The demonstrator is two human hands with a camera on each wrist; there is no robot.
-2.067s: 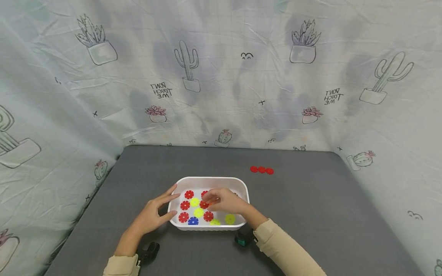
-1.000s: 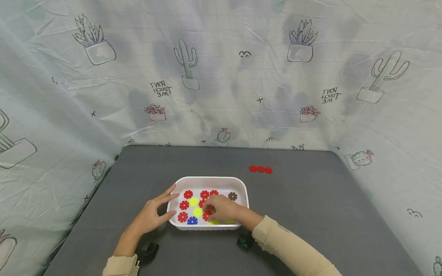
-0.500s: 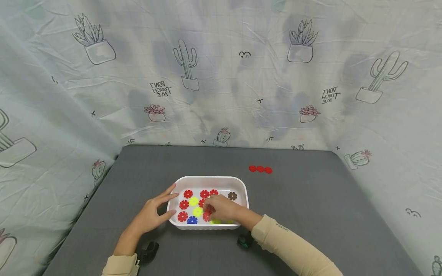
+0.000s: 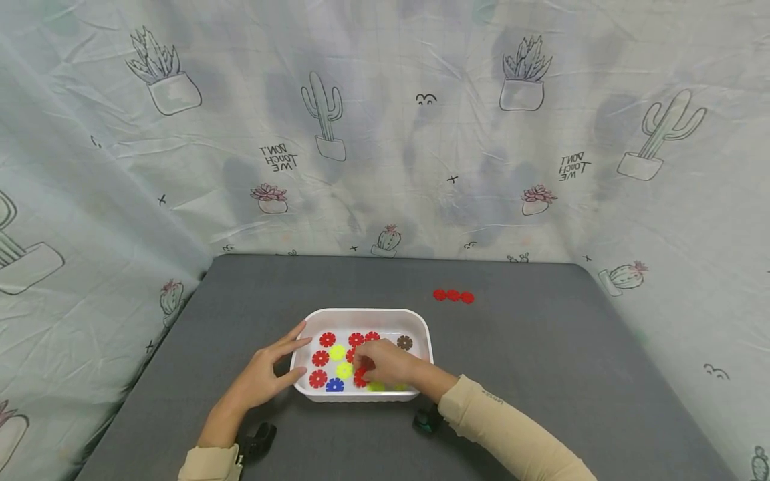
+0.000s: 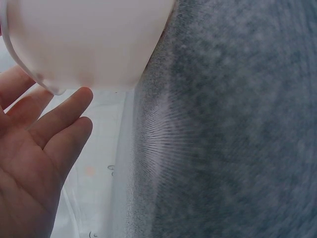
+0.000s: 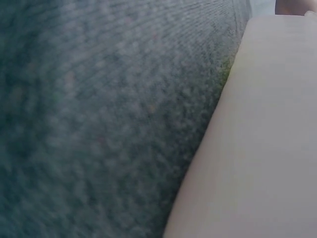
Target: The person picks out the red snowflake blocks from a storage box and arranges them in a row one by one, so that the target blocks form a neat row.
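A white tray [image 4: 385,314] stands on the grey table [image 4: 541,374], near the person and a little left of the middle. Inside it lie flat flower-shaped discs in several colours. Red discs [image 4: 327,339] lie mostly in the far and left part of the tray. Two yellow discs [image 4: 337,352] lie in the middle, one behind the other. One blue disc [image 4: 334,385] lies against the near wall, and one brown disc [image 4: 405,343] lies alone in the far right corner.

The right hand [image 4: 388,364] reaches into the tray from the near right side. Its fingers are bent down and their tips come together on a red disc [image 4: 361,379] close to the near wall. The hand covers part of this disc and also other discs under it, so the exact grip cannot be told.

The left hand [image 4: 265,374] rests at the left wall of the tray. Its fingers are straight and a little apart, with the fingertips against the rim. In the left wrist view the fingers [image 5: 59,116] touch the white wall [image 5: 89,44] from outside.

Three more red discs [image 4: 454,296] lie in a short row on the table, far right of the tray and well apart from it. A printed cloth [image 4: 385,133] with cactus drawings hangs behind and at both sides of the table.
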